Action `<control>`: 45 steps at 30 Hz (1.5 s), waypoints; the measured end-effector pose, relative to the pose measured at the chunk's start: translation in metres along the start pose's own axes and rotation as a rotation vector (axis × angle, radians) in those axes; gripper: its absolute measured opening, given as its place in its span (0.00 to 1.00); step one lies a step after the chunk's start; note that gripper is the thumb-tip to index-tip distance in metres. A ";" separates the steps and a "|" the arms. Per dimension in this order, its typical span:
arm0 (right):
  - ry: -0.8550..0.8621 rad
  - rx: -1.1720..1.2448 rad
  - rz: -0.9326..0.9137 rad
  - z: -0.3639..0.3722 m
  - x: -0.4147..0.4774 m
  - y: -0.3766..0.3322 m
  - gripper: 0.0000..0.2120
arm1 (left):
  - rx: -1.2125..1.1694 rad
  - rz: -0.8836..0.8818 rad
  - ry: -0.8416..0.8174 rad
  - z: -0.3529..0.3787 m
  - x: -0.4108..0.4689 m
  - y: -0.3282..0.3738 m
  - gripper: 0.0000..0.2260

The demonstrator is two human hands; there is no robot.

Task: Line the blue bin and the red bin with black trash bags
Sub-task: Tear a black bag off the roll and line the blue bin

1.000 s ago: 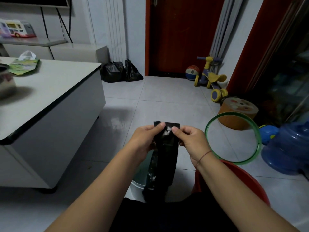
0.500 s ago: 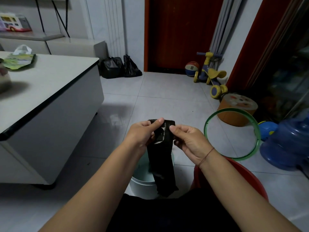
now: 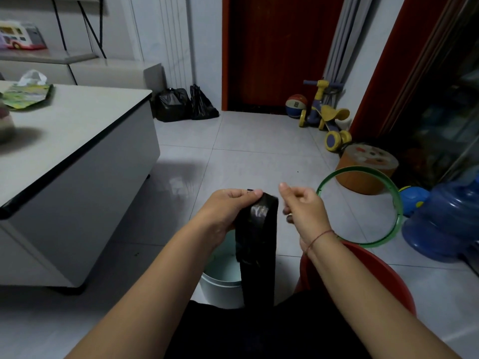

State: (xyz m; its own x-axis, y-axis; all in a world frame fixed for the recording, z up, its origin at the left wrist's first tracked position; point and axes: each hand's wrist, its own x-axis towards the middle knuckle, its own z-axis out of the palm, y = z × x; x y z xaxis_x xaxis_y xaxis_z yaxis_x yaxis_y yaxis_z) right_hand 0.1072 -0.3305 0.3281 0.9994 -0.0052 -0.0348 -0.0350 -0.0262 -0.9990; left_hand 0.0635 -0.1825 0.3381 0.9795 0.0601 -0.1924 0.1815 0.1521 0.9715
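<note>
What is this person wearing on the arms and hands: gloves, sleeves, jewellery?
No gloves and no sleeves show: the left forearm and the right forearm are bare down to the picture's lower edge. The left hand and its wrist carry nothing visible. The right hand has a thin red string bracelet around its wrist. No watch or ring shows on the visible fingers.

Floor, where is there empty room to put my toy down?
The open tiles between the white table and the ride-on toy are bare. The table's middle is bare too. Crowded on the right: green hoop, orange stool, blue water jug. Close in, the blue bin and red bin fill the floor.
</note>
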 end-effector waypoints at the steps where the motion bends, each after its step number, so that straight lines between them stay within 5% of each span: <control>1: -0.007 -0.080 -0.097 -0.004 0.001 -0.001 0.08 | -0.011 -0.010 0.000 -0.002 0.001 0.000 0.14; 4: -0.325 -0.240 -0.331 -0.015 -0.002 -0.004 0.24 | -0.072 -0.054 0.003 -0.002 -0.004 0.006 0.13; 6: -0.475 -0.330 -0.438 -0.013 -0.010 -0.006 0.25 | -0.122 -0.089 0.003 -0.001 -0.003 0.007 0.16; 9: -0.404 -0.353 -0.585 -0.008 -0.015 -0.014 0.16 | -0.094 -0.118 -0.001 0.000 -0.005 0.009 0.20; 13: -0.271 -0.374 -0.696 -0.005 -0.016 -0.020 0.04 | -0.195 -0.151 -0.032 0.005 -0.010 0.014 0.14; 20: -0.109 -0.075 -0.321 0.001 -0.011 -0.019 0.08 | -0.539 0.006 0.029 0.006 -0.006 0.019 0.12; 23: -0.097 0.075 -0.185 0.007 -0.011 -0.017 0.07 | -0.482 0.097 0.042 0.012 -0.007 0.021 0.14; 32: -0.225 0.181 -0.149 0.008 -0.013 -0.019 0.04 | -0.124 0.220 0.136 0.021 -0.013 0.014 0.05; 39: -0.252 0.210 -0.099 0.008 -0.016 -0.026 0.01 | -0.140 0.226 0.142 0.020 -0.013 0.012 0.04; 45: -0.294 0.202 -0.084 0.006 -0.018 -0.028 0.12 | -0.205 0.202 0.124 0.019 -0.011 0.013 0.05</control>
State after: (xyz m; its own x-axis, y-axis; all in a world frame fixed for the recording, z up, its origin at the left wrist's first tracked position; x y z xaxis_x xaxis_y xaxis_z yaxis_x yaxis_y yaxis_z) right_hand 0.0901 -0.3233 0.3563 0.9581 0.2774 0.0705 0.0191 0.1840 -0.9827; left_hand 0.0566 -0.1995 0.3555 0.9735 0.2273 -0.0263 -0.0491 0.3197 0.9463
